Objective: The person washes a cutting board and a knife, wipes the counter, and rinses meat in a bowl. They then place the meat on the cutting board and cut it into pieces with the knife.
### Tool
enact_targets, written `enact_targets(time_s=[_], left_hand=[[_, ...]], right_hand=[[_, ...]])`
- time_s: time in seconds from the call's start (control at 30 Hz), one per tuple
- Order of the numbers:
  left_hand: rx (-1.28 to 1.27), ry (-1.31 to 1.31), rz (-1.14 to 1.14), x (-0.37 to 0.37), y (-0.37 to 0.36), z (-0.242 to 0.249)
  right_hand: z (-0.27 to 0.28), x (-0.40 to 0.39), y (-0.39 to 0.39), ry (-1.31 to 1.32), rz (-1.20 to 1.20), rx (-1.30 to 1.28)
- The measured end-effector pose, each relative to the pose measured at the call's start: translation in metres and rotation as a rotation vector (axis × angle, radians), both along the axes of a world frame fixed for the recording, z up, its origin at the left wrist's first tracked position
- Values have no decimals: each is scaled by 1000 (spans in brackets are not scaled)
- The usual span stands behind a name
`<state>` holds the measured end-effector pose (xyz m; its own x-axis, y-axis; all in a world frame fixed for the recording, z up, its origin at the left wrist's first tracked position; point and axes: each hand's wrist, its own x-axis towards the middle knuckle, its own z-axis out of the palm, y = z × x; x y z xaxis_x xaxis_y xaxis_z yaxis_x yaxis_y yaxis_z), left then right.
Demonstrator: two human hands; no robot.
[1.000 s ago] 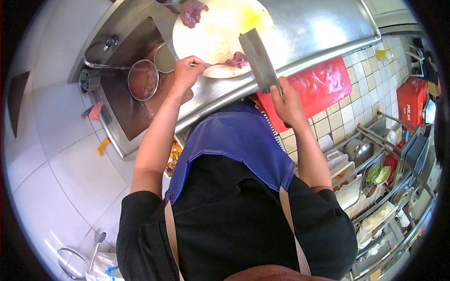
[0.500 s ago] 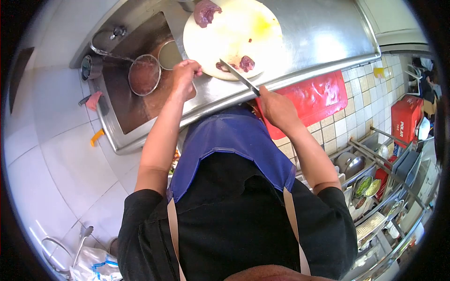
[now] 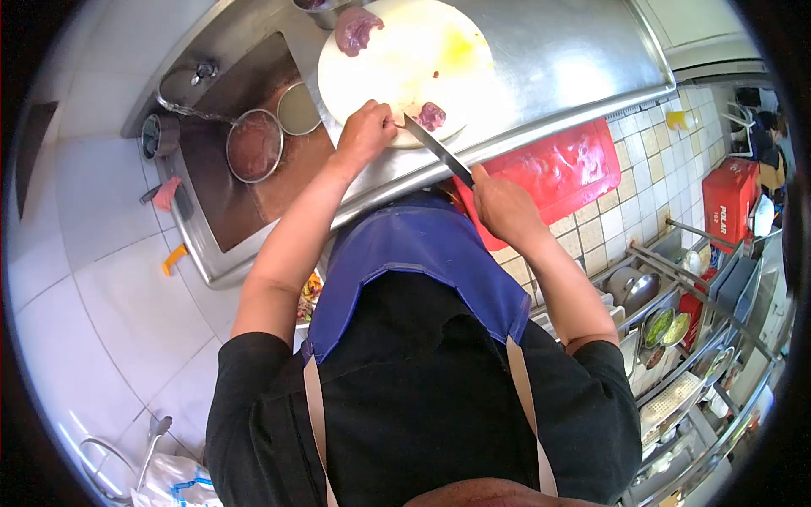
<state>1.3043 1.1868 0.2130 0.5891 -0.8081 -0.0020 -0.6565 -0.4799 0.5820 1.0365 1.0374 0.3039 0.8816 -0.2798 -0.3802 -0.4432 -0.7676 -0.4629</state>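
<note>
A round white cutting board [image 3: 397, 68] lies on the steel counter, with a large dark red piece of meat [image 3: 356, 32] at its upper left. A smaller meat piece [image 3: 432, 116] rests near the lower edge. My right hand [image 3: 505, 203] is closed on the handle of a knife [image 3: 441, 150], whose tip is over the board beside the small piece. My left hand [image 3: 368, 132] is at the board's lower left edge, fingers pinched together close to the knife tip; what they hold is too small to name.
Left of the board, water runs from a faucet [image 3: 203, 73] into a round container [image 3: 254, 146] in the sink. A red tray [image 3: 557, 182] lies below the counter's front edge. Shelving with pans [image 3: 640, 291] stands at the right, and a metal container [image 3: 328, 10] behind the board.
My left hand has moved right, from beside the board to its edge near the knife tip. The dark scrap by the blade no longer shows there. The view has shifted slightly.
</note>
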Motion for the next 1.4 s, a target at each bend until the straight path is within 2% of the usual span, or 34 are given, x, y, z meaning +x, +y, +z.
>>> enact_targets(time_s=[0.03,0.1,0.17,0.23,0.3,0.33,0.47,0.53,0.67,0.73,0.77,0.83,0.87,0.93,1.03,1.17,1.23,1.3,1.37,1.4], left_hand=[[81,-72,-2,5,1,-1],[68,-120,39,12,5,6],[92,59,244,24,11,13],[64,135,293,24,6,7],[-106,211,162,11,-7,4],[-69,164,52,7,-17,0],[-14,134,74,-33,-57,19],[138,141,0,-35,-68,25],[101,181,-95,-19,-68,7],[55,527,-2,-10,-67,16],[59,528,-6,-6,-68,17],[-130,1027,123,5,-71,19],[-179,1085,118,8,-72,33],[-215,1090,114,21,-72,24],[-241,1125,128,28,-75,35],[-373,1170,188,10,-86,57],[-437,1222,189,3,-92,54],[-718,1541,197,-3,-98,46],[-725,1547,225,-10,-92,27],[-643,1388,287,-10,-84,-1]], right_hand=[[1,-2,-1,8,-2,3],[5,-1,-5,39,-40,38],[4,-3,-9,69,-79,71],[-2,-16,-20,-184,-168,255],[-4,-23,-27,-174,-247,240],[-5,-24,-30,-171,-329,225],[-9,-22,-40,-226,-362,237],[-14,-19,-41,-179,-383,239],[-29,-18,-38,-130,-442,273],[-49,-24,-36,-336,-422,249],[-46,-24,-35,-336,-428,250],[-38,-22,-33,-254,-633,487],[-42,-22,-35,-256,-637,488],[-54,-25,-38,-399,-680,586],[-57,-22,-44,-444,-716,575],[-36,-18,-45,-388,-795,718],[-31,-14,-43,-420,-838,681],[-30,-13,-45,-416,-838,666],[-34,-14,-48,-413,-835,650],[-42,-15,-49,-521,-669,380]])
